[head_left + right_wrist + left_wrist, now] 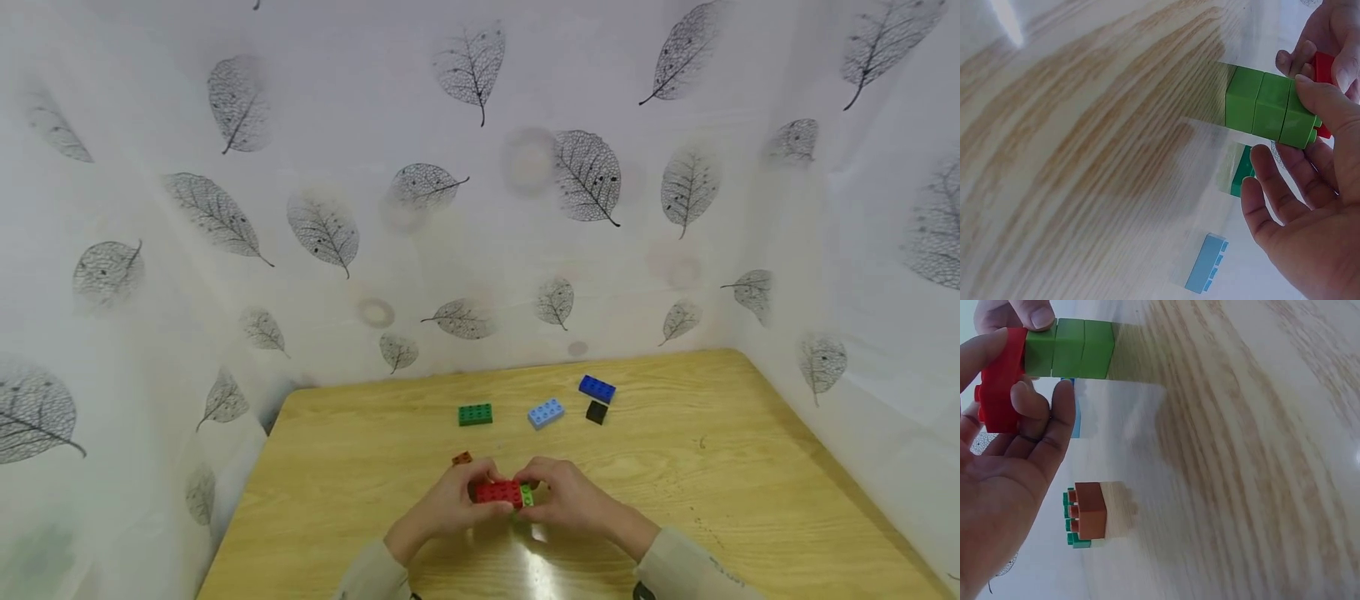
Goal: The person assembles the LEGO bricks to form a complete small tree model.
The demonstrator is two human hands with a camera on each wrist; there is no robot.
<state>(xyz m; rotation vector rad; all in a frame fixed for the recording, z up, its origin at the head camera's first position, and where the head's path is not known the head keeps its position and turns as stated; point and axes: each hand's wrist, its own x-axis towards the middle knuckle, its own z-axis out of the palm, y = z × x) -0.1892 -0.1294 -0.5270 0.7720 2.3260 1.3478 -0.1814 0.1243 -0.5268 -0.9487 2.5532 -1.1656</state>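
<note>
Together, the left hand (pixel 450 504) and right hand (pixel 567 497) pinch a red brick (pixel 498 492) joined to stacked green bricks (pixel 1269 106) above the wooden table (pixel 750 467).

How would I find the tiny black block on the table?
Look at the far side of the wooden table, where loose bricks lie. The black brick sits just below the dark blue brick, right of the light blue brick. It's the smallest, and the only black one.
</note>
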